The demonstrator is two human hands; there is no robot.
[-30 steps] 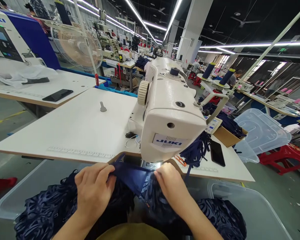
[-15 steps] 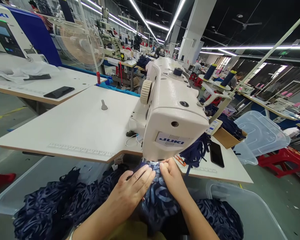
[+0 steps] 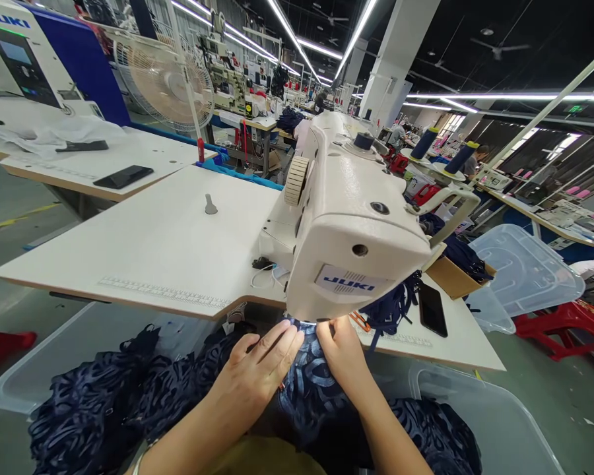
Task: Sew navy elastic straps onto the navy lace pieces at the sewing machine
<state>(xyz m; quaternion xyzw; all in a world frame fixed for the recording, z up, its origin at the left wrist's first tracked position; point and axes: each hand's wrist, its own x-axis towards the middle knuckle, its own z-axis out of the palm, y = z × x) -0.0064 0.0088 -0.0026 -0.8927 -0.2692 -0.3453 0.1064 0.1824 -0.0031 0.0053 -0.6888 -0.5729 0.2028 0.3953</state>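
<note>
- Fingers [image 3: 280, 356] of the left hand [image 3: 250, 376] lie stretched out with slight gaps between them, flat over the left edge of the navy patterned fabric [image 3: 309, 376], tips pointing away from the person and slightly right.
- The right hand [image 3: 344, 353] has its fingers curled at the fabric's right edge, close under the sewing machine [image 3: 361, 224]; whether they pinch the cloth cannot be told, as the tips are partly hidden.
- The fabric sits between the two hands, its far end beneath the machine head and its near part hanging over the front of the white table [image 3: 188, 231].
- Its long axis runs from the machine toward the person's lap, nearly straight up and down in view; the narrow visible end points at the machine, and the cloth widens toward the lap, where its lower end fades into shadow.
- Below the table, a navy heap [image 3: 94, 409] lies in the clear bin at left [image 3: 10, 389], and another pile [image 3: 440, 432] by the clear bin at right [image 3: 517, 422].
- Right of the machine head, navy straps [image 3: 389, 307] lie near a black phone [image 3: 433, 310].
</note>
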